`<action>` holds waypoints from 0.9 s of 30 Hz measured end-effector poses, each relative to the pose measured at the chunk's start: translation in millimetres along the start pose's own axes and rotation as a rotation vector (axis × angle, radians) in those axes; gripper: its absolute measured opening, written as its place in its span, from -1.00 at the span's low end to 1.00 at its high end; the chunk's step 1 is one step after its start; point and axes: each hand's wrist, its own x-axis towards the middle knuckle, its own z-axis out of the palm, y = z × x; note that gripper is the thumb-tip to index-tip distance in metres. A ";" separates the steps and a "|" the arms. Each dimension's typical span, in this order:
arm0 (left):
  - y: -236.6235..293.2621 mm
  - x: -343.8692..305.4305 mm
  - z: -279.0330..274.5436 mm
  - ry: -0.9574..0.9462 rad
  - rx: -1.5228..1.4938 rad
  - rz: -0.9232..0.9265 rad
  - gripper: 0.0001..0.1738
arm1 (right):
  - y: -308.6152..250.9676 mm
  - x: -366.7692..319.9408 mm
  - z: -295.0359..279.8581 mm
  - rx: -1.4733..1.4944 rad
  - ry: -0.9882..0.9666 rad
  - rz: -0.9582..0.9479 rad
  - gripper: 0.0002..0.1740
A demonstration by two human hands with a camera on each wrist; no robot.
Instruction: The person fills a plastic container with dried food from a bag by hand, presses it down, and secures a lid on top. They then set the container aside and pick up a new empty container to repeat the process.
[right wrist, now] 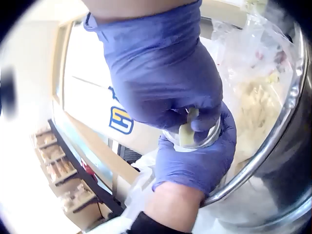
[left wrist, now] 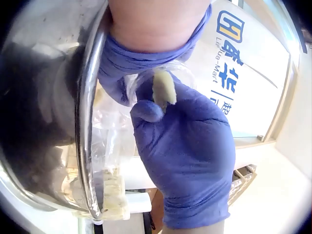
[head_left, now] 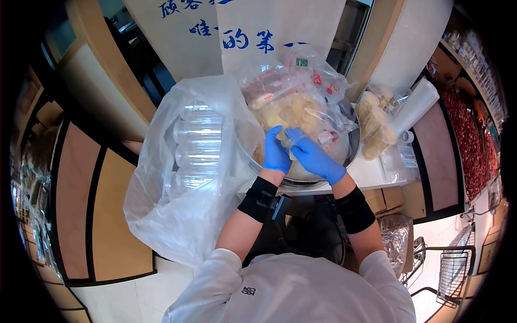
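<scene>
My left hand (head_left: 276, 154), in a blue glove, grips a clear plastic container (right wrist: 213, 135) with fingers curled round its side. At the container's round mouth my right hand (head_left: 319, 157), also gloved in blue, pinches a pale yellow piece (right wrist: 186, 135). The right fingertips reach inside the rim in the right wrist view. The left wrist view shows the same piece beside the right thumb. Both hands are over the near side of a metal basin (right wrist: 273, 156), which holds a plastic bag of pale yellow pieces (head_left: 301, 116).
To the left, a large translucent bag (head_left: 145, 188) holds stacked clear containers (head_left: 199, 145). Filled containers (head_left: 377, 126) stand right of the basin, beside a white plastic roll (head_left: 417, 105). A wire basket (head_left: 455, 274) is at the lower right.
</scene>
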 end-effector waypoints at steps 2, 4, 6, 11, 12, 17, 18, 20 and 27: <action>-3.9 11.9 -14.3 -0.036 -0.042 -0.078 -0.42 | -30.0 7.9 -27.9 0.585 -0.109 0.427 -0.46; -0.4 5.7 -8.1 -0.081 -0.016 -0.086 -0.42 | -31.9 8.8 -35.7 0.729 -0.140 0.520 -0.45; 2.1 -1.1 -0.3 -0.124 0.013 -0.095 -0.42 | -31.4 7.9 -37.1 0.876 -0.171 0.614 -0.43; 7.8 -14.6 9.5 -0.179 0.036 -0.108 -0.43 | -35.8 5.7 -33.0 0.730 -0.120 0.465 -0.44; 7.6 -17.3 8.9 -0.176 0.040 -0.108 -0.43 | -29.7 3.2 -28.0 0.735 -0.119 0.465 -0.44; 1.8 -15.7 15.4 0.023 0.081 0.112 -0.37 | -15.4 -12.5 -9.7 0.331 0.124 0.084 -0.50; 4.2 -15.6 15.0 0.025 0.085 0.113 -0.37 | -22.1 -13.7 -12.9 0.336 0.126 0.083 -0.50; 6.9 -16.7 12.4 -0.143 -0.086 -0.008 -0.38 | -42.8 -15.9 -27.4 0.287 0.110 0.313 -0.54; 1.4 -4.0 -1.4 -0.067 -0.062 0.039 -0.41 | -56.0 -16.2 -31.5 -0.037 0.174 0.167 -0.61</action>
